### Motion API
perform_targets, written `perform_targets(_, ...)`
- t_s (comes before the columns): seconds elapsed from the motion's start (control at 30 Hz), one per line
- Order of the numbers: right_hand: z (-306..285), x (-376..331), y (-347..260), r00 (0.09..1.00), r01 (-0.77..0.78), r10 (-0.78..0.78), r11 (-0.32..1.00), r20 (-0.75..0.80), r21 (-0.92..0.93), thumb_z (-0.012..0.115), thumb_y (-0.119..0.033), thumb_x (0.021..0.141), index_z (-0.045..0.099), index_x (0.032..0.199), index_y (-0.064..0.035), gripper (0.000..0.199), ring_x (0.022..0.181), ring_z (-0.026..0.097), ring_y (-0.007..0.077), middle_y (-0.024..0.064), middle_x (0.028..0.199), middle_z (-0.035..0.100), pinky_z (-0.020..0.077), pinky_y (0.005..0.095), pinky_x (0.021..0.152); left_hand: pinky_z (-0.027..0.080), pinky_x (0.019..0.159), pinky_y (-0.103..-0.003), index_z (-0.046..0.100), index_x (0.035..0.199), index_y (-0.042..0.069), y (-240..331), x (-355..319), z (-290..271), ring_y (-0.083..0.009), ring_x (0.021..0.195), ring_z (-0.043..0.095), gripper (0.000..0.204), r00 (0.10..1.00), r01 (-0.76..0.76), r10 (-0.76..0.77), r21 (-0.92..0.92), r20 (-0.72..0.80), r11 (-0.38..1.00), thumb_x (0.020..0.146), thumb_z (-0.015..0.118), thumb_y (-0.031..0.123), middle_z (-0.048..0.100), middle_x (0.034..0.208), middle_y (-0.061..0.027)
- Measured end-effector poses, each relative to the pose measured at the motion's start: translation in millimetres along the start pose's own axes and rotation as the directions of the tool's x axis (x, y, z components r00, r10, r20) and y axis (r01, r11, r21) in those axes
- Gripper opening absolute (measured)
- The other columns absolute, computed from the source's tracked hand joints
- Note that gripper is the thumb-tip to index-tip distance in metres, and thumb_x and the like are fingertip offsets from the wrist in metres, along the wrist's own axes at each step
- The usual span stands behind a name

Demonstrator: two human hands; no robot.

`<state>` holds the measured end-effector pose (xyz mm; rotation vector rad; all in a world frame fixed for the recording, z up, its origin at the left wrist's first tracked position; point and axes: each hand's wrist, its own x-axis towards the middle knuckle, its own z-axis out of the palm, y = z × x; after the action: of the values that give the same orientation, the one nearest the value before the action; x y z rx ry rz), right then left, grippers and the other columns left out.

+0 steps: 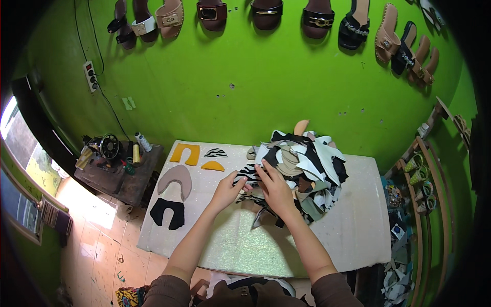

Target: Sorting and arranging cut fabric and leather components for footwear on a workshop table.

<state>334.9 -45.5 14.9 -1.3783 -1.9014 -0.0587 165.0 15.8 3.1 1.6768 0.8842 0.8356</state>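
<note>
A heap of cut fabric or leather scraps (323,153) in white, black, grey and beige lies on the table, right of its middle. At the heap's near left side, my left hand (227,192) grips a zebra-striped piece (247,174) between thumb and fingers. My right hand (277,190) rests over the same edge, fingers stretched out and touching the scraps by the striped piece. Laid out to the left are a yellow U-shaped piece (177,153), a zebra half-moon (216,153), a yellow half-moon (213,166), a mauve arch (175,173) and a black notched piece (159,209).
A pale sheet covers the table (358,230). At the left, a sewing machine (109,147) and thread spools (136,152) stand on a small dark table. Several sandals (266,18) hang on the green wall. A wooden rack (415,204) holding footwear stands at the right.
</note>
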Motion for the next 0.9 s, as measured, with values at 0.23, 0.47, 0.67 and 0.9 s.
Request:
perform_targets(0.23,52,25,-13,0.998,0.057,-0.056,0.998,0.009,-0.039,0.058,-0.001,0.074,0.055,0.118,-0.0065,0.044,0.1,0.055,0.0297,0.0147,0.119,0.054,0.0482,0.0368,0.082,0.05,0.075,-0.03,0.053,0.108,0.0,-9,3,-50,-0.0225,0.082,0.066,0.029,0.986,0.138,-0.113,0.226,-0.119,0.964,0.089,0.057,0.021,0.066,0.088,-0.0136)
perform_targets(0.47,124,32,-45,0.974,-0.225,0.225,0.974,0.018,0.005,0.061,-0.012,0.079,0.059,0.112,-0.0058,0.034,0.095,0.057,0.0291,0.0166,0.119,0.055,0.049,0.037,0.077,0.045,0.088,-0.036,0.053,0.114,0.005,-54,19,-108,-0.0293,0.107,0.053,0.041,0.964,-0.232,0.266,0.564,0.024,0.793,0.077,0.067,0.017,0.054,0.116,-0.0108)
perform_targets(0.67,192,47,-40,0.931,-0.365,0.366,0.93,0.008,-0.047,0.059,-0.01,0.079,0.061,0.109,-0.0048,0.031,0.096,0.057,0.0293,0.0177,0.119,0.055,0.0494,0.0368,0.078,0.045,0.088,-0.036,0.054,0.115,0.006,-106,43,-148,-0.0292,0.109,0.051,0.042,0.955,-0.295,0.242,0.607,0.171,0.737,0.075,0.067,0.012,0.052,0.119,-0.0099)
perform_targets(0.9,275,83,26,0.947,-0.32,0.315,0.944,0.065,0.077,0.058,-0.002,0.076,0.063,0.107,-0.0063,0.032,0.102,0.055,0.0292,0.0123,0.122,0.054,0.042,0.0388,0.09,0.045,0.087,-0.037,0.054,0.111,0.004,-188,94,-166,-0.0298,0.104,0.053,0.035,0.969,-0.208,0.243,0.676,0.043,0.707,0.077,0.062,0.006,0.055,0.115,-0.01)
